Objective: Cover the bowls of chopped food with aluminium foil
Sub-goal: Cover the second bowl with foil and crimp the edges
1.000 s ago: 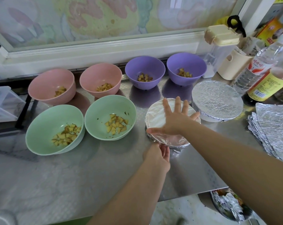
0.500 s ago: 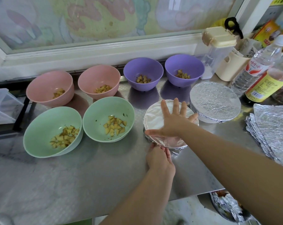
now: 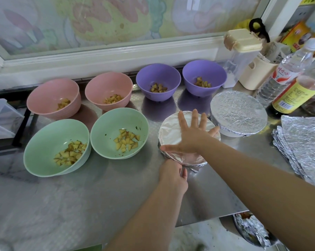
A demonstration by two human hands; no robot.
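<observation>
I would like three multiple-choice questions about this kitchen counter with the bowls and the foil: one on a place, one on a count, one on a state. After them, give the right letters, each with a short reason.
1. Where on the steel counter does the stack of loose aluminium foil sheets lie?
A. Right of the two foil-covered bowls
B. Between the pink bowls
C. Inside a green bowl

2. How many round plastic bowls of chopped food have no foil?
A. Four
B. Six
C. Eight

3. How is the right hand?
A. Curled round a bottle
B. Flat, fingers spread, on the nearer foil-covered bowl
C. Hanging below the counter

Answers:
1 A: the sheets lie at the counter's right edge.
2 B: two pink bowls, two purple bowls and two green bowls stand open.
3 B: its palm lies on the foil top.
</observation>
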